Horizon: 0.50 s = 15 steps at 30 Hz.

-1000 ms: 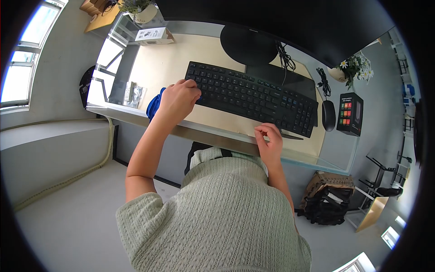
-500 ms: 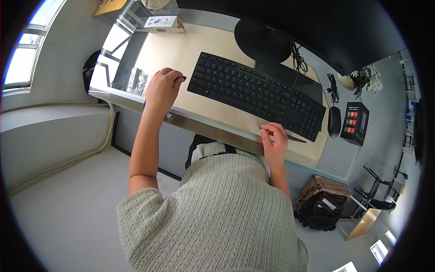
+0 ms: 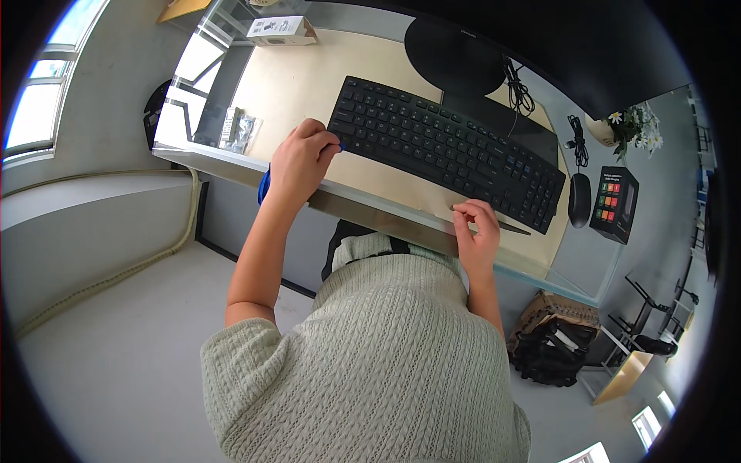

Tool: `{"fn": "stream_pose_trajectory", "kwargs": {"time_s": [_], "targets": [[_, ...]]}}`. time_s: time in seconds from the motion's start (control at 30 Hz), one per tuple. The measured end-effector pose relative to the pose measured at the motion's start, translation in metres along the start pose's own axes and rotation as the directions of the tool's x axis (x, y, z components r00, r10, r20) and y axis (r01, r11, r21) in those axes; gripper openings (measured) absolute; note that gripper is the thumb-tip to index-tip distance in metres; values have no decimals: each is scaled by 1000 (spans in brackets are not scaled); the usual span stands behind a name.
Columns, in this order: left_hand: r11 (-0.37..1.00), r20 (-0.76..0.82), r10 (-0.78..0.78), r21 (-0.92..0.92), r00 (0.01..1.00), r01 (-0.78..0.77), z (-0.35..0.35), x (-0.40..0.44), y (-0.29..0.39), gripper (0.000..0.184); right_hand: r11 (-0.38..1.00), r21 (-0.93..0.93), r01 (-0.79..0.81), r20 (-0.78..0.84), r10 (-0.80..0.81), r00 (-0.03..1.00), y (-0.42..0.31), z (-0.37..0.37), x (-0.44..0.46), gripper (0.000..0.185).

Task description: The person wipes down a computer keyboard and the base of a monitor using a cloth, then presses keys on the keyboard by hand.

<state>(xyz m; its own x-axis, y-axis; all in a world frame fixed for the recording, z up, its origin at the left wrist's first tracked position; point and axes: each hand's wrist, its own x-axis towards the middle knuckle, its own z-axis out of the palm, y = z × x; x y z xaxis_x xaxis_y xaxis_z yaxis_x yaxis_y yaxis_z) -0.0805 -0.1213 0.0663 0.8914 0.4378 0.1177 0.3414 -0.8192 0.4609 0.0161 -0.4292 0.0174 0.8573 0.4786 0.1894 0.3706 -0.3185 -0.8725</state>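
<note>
My left hand [image 3: 302,160] is closed on a blue cloth [image 3: 265,184], which shows past the wrist and at the fingertips. It is at the lower left corner of the black keyboard [image 3: 440,139]. My right hand [image 3: 477,229] rests at the desk's front edge, below the keyboard, with thumb and fingers pinched together. Whatever lies between those fingertips is too small to make out. A thin dark pointed object [image 3: 515,229] lies on the desk just right of this hand.
A black mouse [image 3: 580,201] and a black box [image 3: 614,204] are at the right. The monitor stand [image 3: 454,55] is behind the keyboard. At the left are a white box [image 3: 279,31] and a small plastic packet [image 3: 245,133]. The glass desk edge [image 3: 370,202] runs before my body.
Over the last second my left hand moved left off the keyboard, then back right toward its corner with the blue cloth. My right hand stays pinched near the edge. The view has shifted.
</note>
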Motion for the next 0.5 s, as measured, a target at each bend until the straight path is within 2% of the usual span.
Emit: {"fn": "stream_pose_trajectory", "kwargs": {"time_s": [0.03, 0.1, 0.17, 0.33, 0.4, 0.43, 0.5], "targets": [[997, 7, -74, 0, 997, 74, -4, 1, -4, 8, 1000, -10, 5, 5, -5, 1000, 0, 0, 0, 9], [994, 7, -113, 6, 994, 113, -7, 4, -13, 7, 1000, -7, 4, 5, -4, 1000, 0, 0, 0, 9], [975, -141, -126, 165, 982, 149, -6, 6, -23, 8, 1000, -6, 8, 3, -8, 1000, -1, 0, 0, 9], [994, -202, -98, 35, 974, 107, -11, 17, -7, 7, 1000, -19, 4, 11, -4, 1000, -3, 0, 1, 9], [996, -67, 85, -9, 994, -86, -11, 21, 1, 8, 1000, -19, 2, 10, -2, 1000, -3, 0, 0, 9], [996, -67, 85, -11, 994, -86, -9, 22, 2, 8, 1000, -16, 4, 5, -4, 1000, -3, 0, 1, 9], [995, 82, 97, 8, 992, -98, -5, 24, 1, 9, 1000, -19, 1, 7, -1, 1000, -3, 0, 0, 10]]}}
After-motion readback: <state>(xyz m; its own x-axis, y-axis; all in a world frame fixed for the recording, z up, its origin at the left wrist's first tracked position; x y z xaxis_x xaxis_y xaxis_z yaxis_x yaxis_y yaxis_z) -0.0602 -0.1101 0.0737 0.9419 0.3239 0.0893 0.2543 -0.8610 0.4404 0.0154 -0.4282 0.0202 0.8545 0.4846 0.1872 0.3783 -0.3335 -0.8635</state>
